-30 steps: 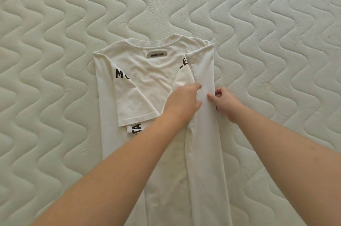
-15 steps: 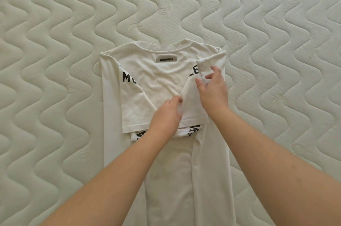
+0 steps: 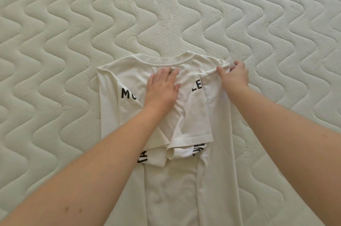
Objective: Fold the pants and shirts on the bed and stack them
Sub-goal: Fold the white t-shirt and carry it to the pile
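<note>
The left hand [image 3: 162, 89] lies flat on the shirt [image 3: 129, 81] just below the collar [image 3: 166, 60], fingers spread and straight, palm pressing the cloth down at the middle of the chest. To its right, the right hand [image 3: 234, 76] sits at the shirt's upper right corner, pinching the folded shoulder edge between thumb and fingers.

The shirt is white and lies on the bed [image 3: 55, 41], collar away from the person, body running down toward the bottom edge of the view. Both sides are folded in toward the middle, and the two short sleeves [image 3: 193, 124] lie turned inward, their hems nearly meeting below the left hand. Black letters show in parts: "MO" left of that hand, "LE" right of it, more lettering under the sleeve hems.

Around the shirt the bed shows a pale quilted cover with wavy stitching. Both forearms cross the lower part of the shirt and hide some of it.
</note>
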`<state>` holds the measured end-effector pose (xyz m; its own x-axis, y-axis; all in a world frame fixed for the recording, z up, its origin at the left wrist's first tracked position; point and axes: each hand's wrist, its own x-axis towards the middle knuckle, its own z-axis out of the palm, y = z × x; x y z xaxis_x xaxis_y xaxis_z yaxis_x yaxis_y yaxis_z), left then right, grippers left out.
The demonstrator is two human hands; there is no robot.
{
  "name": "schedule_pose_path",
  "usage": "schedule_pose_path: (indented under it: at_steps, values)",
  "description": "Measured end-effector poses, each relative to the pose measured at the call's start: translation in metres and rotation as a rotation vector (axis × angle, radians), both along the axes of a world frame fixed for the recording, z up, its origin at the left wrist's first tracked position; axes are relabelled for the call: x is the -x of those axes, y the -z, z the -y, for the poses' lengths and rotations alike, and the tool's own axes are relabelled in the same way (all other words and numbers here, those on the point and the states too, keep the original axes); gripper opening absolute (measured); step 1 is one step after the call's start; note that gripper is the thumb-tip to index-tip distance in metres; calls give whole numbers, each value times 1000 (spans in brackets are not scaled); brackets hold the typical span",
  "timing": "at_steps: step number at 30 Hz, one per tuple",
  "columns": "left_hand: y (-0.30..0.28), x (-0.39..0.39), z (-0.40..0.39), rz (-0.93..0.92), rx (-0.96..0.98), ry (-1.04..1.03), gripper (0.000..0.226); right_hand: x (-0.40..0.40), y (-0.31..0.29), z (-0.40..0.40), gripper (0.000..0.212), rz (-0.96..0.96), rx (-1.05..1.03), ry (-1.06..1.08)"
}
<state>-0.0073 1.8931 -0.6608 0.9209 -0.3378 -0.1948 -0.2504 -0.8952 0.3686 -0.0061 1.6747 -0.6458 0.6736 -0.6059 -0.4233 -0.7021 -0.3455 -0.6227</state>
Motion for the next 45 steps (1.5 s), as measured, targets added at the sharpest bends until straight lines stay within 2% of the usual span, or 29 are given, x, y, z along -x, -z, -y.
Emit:
schedule_pose_path:
  at_steps: [4,7,10,14,21,26,29,30,33,36,38,41,45]
  values:
    - [-8,-66,-29,120,-23,-182,50,-13,6,13,42,-1,-86,87]
    - [-17,-110,-53,-52,-74,-349,40,-13,9,19,27,-5,-75,49]
    - [-24,-132,-72,-229,-36,-321,24,-11,11,27,14,27,-61,78]
    - [-29,-140,-88,-302,-2,-208,35,-9,16,32,13,97,-76,93]
    - [-8,-135,-91,-151,79,-358,21,-7,28,33,17,160,-156,122]
    - [-6,-126,-82,-63,2,-363,26,-10,31,33,16,148,-214,150]
    - [-11,-110,-82,43,22,-336,35,-12,26,32,37,133,-250,138]
    - [-13,-102,-84,85,59,-314,37,-13,26,33,38,135,-264,141]
    - [-18,-64,-93,205,172,-215,34,-13,20,30,18,142,-293,167]
    - [-18,-28,-113,282,211,-290,33,-12,17,28,21,196,-266,231]
    - [-15,-15,-133,238,243,-494,34,-11,17,30,26,215,-214,233]
    - [-9,-8,-167,61,375,-783,37,-5,17,28,38,136,-166,169]
    - [-6,-33,-188,-183,445,-900,27,-4,12,24,39,31,-112,129]
